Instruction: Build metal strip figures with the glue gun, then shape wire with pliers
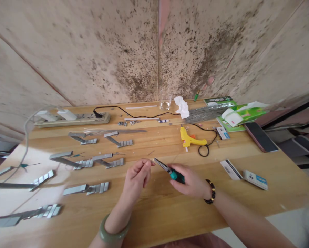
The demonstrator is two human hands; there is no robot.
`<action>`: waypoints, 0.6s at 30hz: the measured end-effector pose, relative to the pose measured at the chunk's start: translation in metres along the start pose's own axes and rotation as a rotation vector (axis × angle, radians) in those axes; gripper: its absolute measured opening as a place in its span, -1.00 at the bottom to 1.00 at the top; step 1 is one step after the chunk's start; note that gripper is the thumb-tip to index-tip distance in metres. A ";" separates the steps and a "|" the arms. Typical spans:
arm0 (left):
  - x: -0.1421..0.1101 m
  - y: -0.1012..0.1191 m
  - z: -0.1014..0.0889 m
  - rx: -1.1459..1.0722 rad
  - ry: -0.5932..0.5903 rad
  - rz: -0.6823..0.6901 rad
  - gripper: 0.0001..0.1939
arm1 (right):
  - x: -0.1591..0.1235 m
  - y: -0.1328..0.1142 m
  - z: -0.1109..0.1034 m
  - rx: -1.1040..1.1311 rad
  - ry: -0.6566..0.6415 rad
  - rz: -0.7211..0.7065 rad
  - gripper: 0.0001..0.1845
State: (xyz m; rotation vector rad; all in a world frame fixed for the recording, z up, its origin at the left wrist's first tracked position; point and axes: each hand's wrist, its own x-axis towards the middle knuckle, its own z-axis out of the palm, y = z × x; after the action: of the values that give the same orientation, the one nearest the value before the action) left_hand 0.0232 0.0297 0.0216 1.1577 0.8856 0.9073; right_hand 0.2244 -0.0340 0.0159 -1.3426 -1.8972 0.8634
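Observation:
My right hand (186,179) is wrapped round the dark green handles of needle-nose pliers (163,165). The pliers' jaws point left, their tips meeting a tiny piece close to my left fingertips. My left hand (138,175) pinches that small piece, which is too small to name. Both hands are above the front middle of the wooden table (154,220). Folded strips of grey metal-like material (97,188) lie in several pieces to the left of my left hand.
A yellow glue gun (192,139) lies right of centre. Behind are a power strip (84,119), a glass of water (165,103), tissue (182,107) and a bundle of thin wires (206,113). A phone (260,137) and small boxes (255,179) lie on the right.

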 end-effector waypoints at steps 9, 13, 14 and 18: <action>0.004 0.003 -0.006 -0.542 -0.279 -0.275 -0.84 | 0.002 0.003 -0.003 0.017 -0.021 -0.069 -0.50; 0.004 0.003 -0.006 -0.540 -0.296 -0.305 -0.83 | 0.001 0.003 -0.004 0.007 -0.029 -0.066 -0.51; 0.004 0.003 -0.005 -0.494 -0.256 -0.280 -0.81 | 0.001 0.003 -0.004 0.003 -0.033 -0.052 -0.53; 0.003 0.003 0.000 -0.189 -0.069 -0.129 -0.71 | 0.002 0.002 -0.006 0.018 -0.033 0.014 -0.57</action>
State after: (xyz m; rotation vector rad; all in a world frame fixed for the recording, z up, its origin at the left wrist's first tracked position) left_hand 0.0239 0.0327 0.0241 0.9529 0.7914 0.8227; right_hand 0.2294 -0.0305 0.0181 -1.3404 -1.9024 0.9124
